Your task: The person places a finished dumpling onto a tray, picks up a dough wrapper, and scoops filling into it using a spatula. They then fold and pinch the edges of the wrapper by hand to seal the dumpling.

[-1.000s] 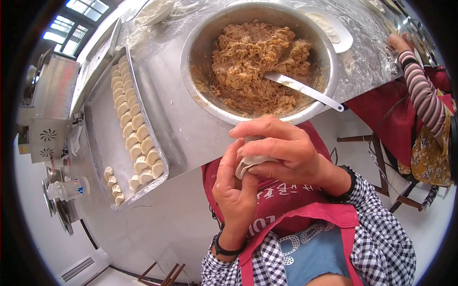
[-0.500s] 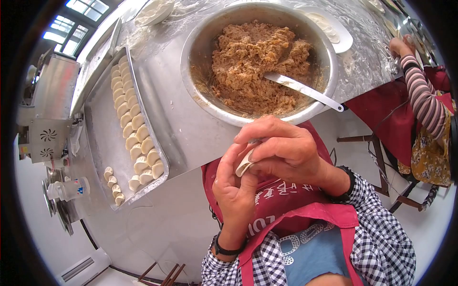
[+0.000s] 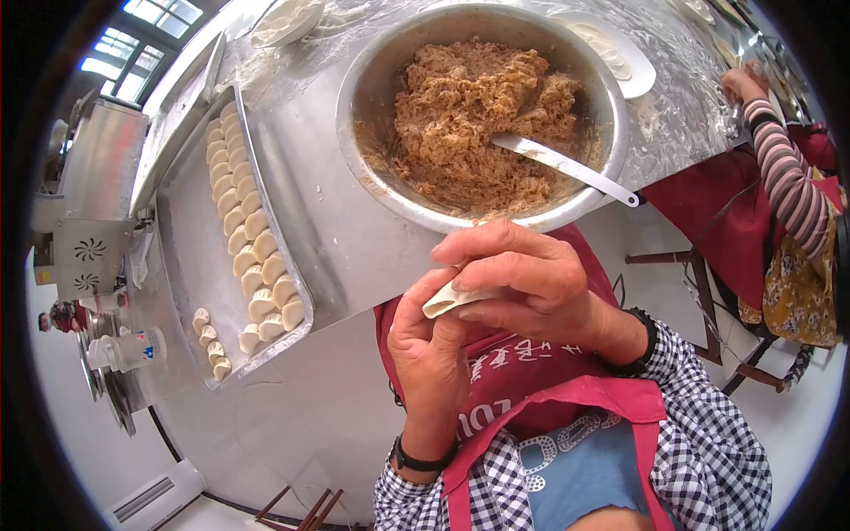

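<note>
A pale, folded dumpling (image 3: 456,299) sits between my two hands, in front of the bowl's near rim. My left hand (image 3: 427,332) pinches its left end with thumb and fingers. From the right, my right hand (image 3: 527,279) grips the dumpling's other side, its fingers curled over the dough and hiding much of it. A fold in the dough faces left. Just beyond my hands stands a large metal bowl (image 3: 350,146) of brown, minced filling (image 3: 469,106). A flat metal spatula (image 3: 567,166) rests in the filling, its handle over the rim.
On the left, a metal tray (image 3: 190,265) holds rows of dumplings (image 3: 251,226) and several smaller ones at its near end. A white plate (image 3: 633,75) with dough wrappers is behind the bowl. At right, another person's striped sleeve (image 3: 784,181) reaches over the floury table (image 3: 673,133).
The dumpling has turned from a steep tilt to lying nearly level between my fingers. My left fingers have shifted along its edge. At far left, another person has come into view.
</note>
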The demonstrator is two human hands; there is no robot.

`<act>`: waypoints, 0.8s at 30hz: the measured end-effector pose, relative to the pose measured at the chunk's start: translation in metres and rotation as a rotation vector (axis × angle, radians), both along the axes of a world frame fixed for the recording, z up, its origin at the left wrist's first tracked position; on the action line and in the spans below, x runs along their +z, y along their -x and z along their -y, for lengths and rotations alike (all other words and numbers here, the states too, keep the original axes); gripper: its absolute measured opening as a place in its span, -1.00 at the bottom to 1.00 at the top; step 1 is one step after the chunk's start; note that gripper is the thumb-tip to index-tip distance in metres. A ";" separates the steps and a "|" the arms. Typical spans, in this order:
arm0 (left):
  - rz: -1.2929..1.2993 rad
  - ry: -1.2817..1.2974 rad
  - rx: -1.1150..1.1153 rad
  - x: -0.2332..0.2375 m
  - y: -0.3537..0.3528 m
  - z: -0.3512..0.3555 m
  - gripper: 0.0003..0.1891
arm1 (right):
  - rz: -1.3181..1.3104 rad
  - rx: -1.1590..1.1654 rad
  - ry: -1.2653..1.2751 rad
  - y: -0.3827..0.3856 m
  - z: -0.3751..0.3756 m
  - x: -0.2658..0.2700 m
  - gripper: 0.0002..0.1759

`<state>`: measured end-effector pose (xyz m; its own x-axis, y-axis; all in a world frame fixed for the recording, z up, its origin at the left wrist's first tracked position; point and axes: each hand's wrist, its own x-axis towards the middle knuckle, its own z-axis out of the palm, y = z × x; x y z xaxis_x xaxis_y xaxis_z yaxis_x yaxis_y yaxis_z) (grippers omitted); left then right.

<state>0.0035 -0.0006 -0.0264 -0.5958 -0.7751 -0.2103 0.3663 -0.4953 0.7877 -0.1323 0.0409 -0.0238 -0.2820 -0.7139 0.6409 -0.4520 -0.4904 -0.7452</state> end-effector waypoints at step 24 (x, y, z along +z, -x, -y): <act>0.360 0.532 -0.037 0.003 -0.002 -0.004 -0.65 | -0.055 0.014 -0.034 0.003 0.000 0.002 -0.77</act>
<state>0.0051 0.0030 -0.0234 -0.5881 -0.8088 0.0057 0.0235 -0.0101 0.9997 -0.1349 0.0410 -0.0217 -0.2371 -0.7390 0.6306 -0.4862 -0.4717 -0.7356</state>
